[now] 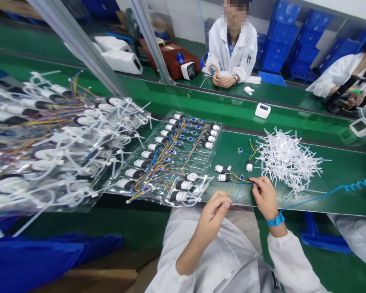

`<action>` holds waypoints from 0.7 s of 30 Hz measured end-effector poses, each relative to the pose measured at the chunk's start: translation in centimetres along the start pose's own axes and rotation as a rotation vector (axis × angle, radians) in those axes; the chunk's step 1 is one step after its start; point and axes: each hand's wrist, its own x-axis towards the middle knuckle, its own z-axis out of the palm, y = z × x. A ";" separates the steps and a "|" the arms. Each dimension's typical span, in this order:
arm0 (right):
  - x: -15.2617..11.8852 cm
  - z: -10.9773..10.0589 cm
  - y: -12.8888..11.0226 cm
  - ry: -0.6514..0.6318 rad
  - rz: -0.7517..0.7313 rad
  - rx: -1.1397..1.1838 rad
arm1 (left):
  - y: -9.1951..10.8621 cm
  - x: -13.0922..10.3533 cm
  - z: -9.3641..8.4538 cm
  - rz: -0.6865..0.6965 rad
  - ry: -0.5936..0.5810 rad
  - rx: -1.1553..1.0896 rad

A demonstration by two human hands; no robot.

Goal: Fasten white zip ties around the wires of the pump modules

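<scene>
My right hand (264,196) is closed in a pinch on the thin coloured wires (243,180) of a small motor. Two white, black-ended motors, an upper one (221,169) and a lower one (223,178), lie left of those fingers. My left hand (214,211) is pinched at the bench's front edge, with a thin strand at its fingertips; its exact kind is too small to tell. Farther back rests another motor (249,165) with wires and a small blue circuit board (240,150). A blue wrist strap (275,220) circles my right wrist.
Right of my hands lies a pile of white plastic strips (288,158). A clear tray (198,160) of wired motors stands left, beside stacked motor trays (57,134). A blue coiled cord (332,193) runs right. Across the bench sits a co-worker (232,49).
</scene>
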 end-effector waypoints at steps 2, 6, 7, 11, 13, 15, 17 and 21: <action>0.0 0.4 0.1 0.018 0.010 -0.018 | 0.1 -0.5 -0.4 -0.006 -0.055 0.023; -0.1 0.7 0.1 0.013 0.017 -0.050 | -0.3 -1.5 -0.7 -0.060 -0.133 -0.067; -0.1 0.7 0.0 0.002 0.013 -0.056 | -0.5 -1.7 -0.6 -0.092 -0.126 -0.138; -0.3 0.5 -0.2 -0.027 -0.006 -0.080 | -1.1 -1.5 0.1 -0.279 -0.034 -0.344; -0.4 0.4 -0.4 -0.038 -0.019 -0.082 | -1.3 -0.8 0.6 -0.331 -0.023 -0.350; -0.4 0.4 -0.5 -0.047 -0.028 -0.075 | -1.6 -0.2 1.2 -0.347 -0.030 -0.373; -0.4 0.6 -0.7 -0.051 -0.033 -0.075 | -1.9 0.3 1.8 -0.348 -0.031 -0.420; -0.4 1.1 -0.9 -0.043 -0.034 -0.103 | -2.3 0.6 2.8 -0.325 -0.040 -0.508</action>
